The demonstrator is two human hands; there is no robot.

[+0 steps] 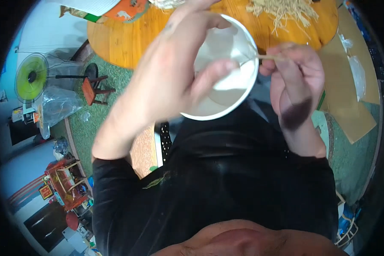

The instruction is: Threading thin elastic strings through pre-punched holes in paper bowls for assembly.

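A white round tub (pixel 226 104) is tilted so that its opening faces up toward me, above my lap at the table's near edge. My left hand (pixel 170 64) grips it from the left; the thumb reaches over the opening, and part of the tub is hidden behind the hand. At the tub's right rim, my right hand (pixel 298 77) pinches a thin tan strand (pixel 268 56) between thumb and fingers. The strand's tip touches or crosses the rim; whether it passes through the wall I cannot tell.
On the round wooden table (pixel 115 45) lie a heap of tan strands (pixel 288 12) at the far right and a printed sheet (pixel 126 10) at the far left. Flattened cardboard (pixel 350 98) is on the right. A green fan (pixel 32 77) and a small wooden stool (pixel 91 90) stand left.
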